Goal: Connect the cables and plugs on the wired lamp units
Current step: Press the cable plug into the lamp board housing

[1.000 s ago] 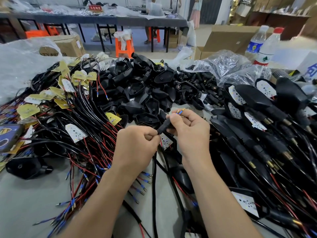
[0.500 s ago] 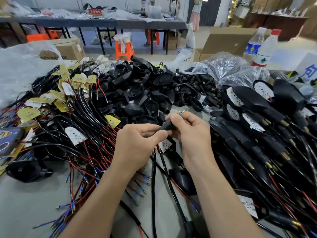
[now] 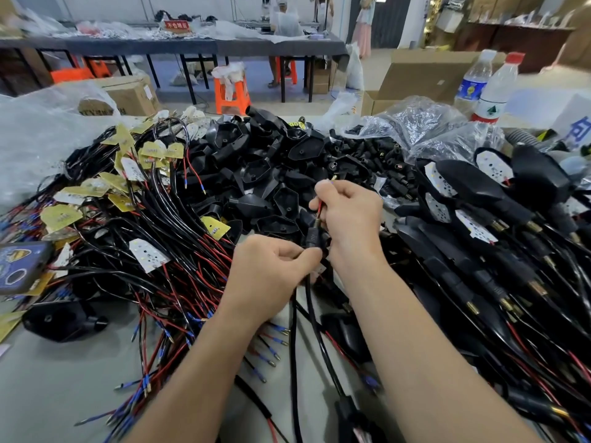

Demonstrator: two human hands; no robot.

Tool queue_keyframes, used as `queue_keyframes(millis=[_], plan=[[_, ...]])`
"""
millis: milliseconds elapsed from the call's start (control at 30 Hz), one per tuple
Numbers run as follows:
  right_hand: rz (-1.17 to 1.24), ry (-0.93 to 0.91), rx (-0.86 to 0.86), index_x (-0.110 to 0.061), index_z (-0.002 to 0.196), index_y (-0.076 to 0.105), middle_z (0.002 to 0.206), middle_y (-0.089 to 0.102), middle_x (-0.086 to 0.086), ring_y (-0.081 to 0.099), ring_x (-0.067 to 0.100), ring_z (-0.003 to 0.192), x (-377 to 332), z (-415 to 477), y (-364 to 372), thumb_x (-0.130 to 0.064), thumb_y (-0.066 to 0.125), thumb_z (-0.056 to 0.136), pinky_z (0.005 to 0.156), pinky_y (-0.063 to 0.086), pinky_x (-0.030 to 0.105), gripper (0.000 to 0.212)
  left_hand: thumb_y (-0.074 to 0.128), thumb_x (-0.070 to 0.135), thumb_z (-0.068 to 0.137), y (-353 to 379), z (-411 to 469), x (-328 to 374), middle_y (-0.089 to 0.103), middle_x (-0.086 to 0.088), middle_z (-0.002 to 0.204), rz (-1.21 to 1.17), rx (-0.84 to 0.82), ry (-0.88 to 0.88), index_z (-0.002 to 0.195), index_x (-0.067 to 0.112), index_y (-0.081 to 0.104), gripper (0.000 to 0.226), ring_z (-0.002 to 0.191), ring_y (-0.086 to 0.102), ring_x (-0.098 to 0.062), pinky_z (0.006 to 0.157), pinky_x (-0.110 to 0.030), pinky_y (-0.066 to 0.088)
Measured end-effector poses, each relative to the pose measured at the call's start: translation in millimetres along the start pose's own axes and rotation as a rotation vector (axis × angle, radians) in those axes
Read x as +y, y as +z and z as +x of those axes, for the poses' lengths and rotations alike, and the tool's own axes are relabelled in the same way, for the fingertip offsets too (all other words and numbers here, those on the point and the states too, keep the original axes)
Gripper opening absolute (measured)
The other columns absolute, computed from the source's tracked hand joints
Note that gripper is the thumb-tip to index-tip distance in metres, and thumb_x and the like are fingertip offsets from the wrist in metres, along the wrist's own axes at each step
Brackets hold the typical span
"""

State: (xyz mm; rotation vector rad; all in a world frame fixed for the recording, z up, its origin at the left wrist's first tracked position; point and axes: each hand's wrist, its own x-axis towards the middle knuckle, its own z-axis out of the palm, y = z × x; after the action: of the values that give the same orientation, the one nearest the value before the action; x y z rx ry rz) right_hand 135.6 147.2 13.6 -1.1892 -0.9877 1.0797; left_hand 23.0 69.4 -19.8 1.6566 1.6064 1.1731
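My left hand (image 3: 271,270) pinches a small black plug sleeve (image 3: 311,239) on a black cable (image 3: 297,330) that runs down toward me. My right hand (image 3: 348,219) is just above it, pinching the cable's thin red wire (image 3: 319,208) with its metal-tipped end poking out past the fingertips. Both hands meet over the middle of the table. A heap of black lamp housings (image 3: 271,174) lies behind them. Wired LED boards (image 3: 148,255) with red and black leads lie to the left.
Assembled black lamp units (image 3: 479,251) with brass-ended cables are stacked on the right. Loose black plug sleeves (image 3: 377,155) spill from a plastic bag (image 3: 425,123). Two water bottles (image 3: 492,87) stand at the back right. A phone (image 3: 19,266) lies at the left edge.
My right hand has drawn the wire ends up and away through the sleeve, exposing the red wire. My left hand has slid lower on the sleeve and cable.
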Motion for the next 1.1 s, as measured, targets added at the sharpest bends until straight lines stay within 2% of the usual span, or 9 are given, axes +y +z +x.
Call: queue_keyframes(millis=[133,267,400,500,600,700,867,967,1100], plan=[[-0.099,-0.155,0.010,-0.019,0.066,0.070,0.055,0.068,-0.004,0.051,0.008,0.047,-19,10,16,-0.021,0.067,0.086,0.055,0.041,0.028,0.021,0.080,0.036,0.079,11,-9,11,0.056,-0.006,0.045,0.095,0.176,0.057,0.055,0.008,0.060,0.043,0.037,0.034,-0.009,0.041,-0.023,0.039],[0.074,-0.042,0.066,-0.011,0.064,0.066,0.055,0.063,0.004,0.041,0.019,0.052,-31,36,20,-0.011,0.066,0.092,0.055,0.035,0.034,0.028,0.072,0.030,0.085,9,-11,11,0.044,-0.009,0.038,-0.037,0.033,-0.023,0.054,-0.004,0.054,0.049,0.035,0.031,-0.009,0.040,-0.021,0.028],[0.162,0.046,0.176,-0.010,0.066,0.061,0.062,0.068,0.008,0.044,0.015,0.048,-42,65,11,-0.002,0.065,0.091,0.048,0.036,0.027,0.026,0.065,0.025,0.092,4,-8,13,0.069,-0.010,0.057,-0.223,-0.218,-0.105,0.059,0.004,0.071,0.039,0.058,0.062,-0.040,0.063,-0.048,0.055],[0.266,0.088,0.256,-0.004,0.072,0.060,0.060,0.062,0.009,0.038,0.011,0.037,-51,85,2,0.006,0.059,0.089,0.038,0.031,0.021,0.020,0.062,0.028,0.090,-5,-6,15,0.076,-0.015,0.072,-0.344,-0.396,-0.106,0.069,0.005,0.077,0.034,0.075,0.074,-0.025,0.081,-0.032,0.060],[0.348,0.105,0.282,-0.005,0.072,0.057,0.064,0.060,0.011,0.038,0.011,0.036,-57,94,-2,0.008,0.056,0.091,0.038,0.031,0.020,0.023,0.059,0.034,0.092,-10,-5,14,0.078,-0.018,0.080,-0.455,-0.390,-0.198,0.077,0.005,0.079,0.038,0.082,0.076,-0.024,0.080,-0.023,0.059],[0.437,0.161,0.151,-0.004,0.086,0.058,0.067,0.060,0.009,0.048,0.014,0.045,-55,82,1,-0.005,0.061,0.097,0.048,0.044,0.023,0.011,0.049,0.027,0.104,-12,-2,12,0.077,-0.021,0.082,-0.587,-0.285,-0.332,0.074,0.009,0.079,0.046,0.082,0.076,-0.024,0.067,-0.020,0.056],[-0.222,0.168,-0.306,-0.012,0.090,0.070,0.076,0.071,0.000,0.060,0.015,0.064,-23,19,-14,-0.033,0.066,0.093,0.056,0.045,0.026,0.022,0.046,0.022,0.109,-14,1,11,0.074,-0.018,0.076,-0.630,-0.219,-0.325,0.075,0.012,0.077,0.048,0.073,0.074,-0.020,0.063,-0.021,0.056],[-0.298,0.121,-0.606,-0.011,0.090,0.076,0.072,0.068,0.005,0.058,0.020,0.064,-2,-19,-27,-0.033,0.063,0.093,0.058,0.049,0.028,0.025,0.055,0.025,0.106,-15,-1,10,0.076,-0.013,0.077,-0.486,-0.185,-0.282,0.068,0.014,0.078,0.045,0.069,0.072,-0.018,0.063,-0.019,0.054],[-0.055,0.056,-0.505,-0.011,0.090,0.075,0.084,0.071,0.007,0.064,0.013,0.067,9,-23,-31,-0.011,0.059,0.100,0.057,0.051,0.026,0.019,0.059,0.025,0.104,-13,0,7,0.081,-0.003,0.100,-0.474,-0.158,-0.294,0.094,0.018,0.082,0.026,0.100,0.075,-0.014,0.091,-0.028,0.055]])
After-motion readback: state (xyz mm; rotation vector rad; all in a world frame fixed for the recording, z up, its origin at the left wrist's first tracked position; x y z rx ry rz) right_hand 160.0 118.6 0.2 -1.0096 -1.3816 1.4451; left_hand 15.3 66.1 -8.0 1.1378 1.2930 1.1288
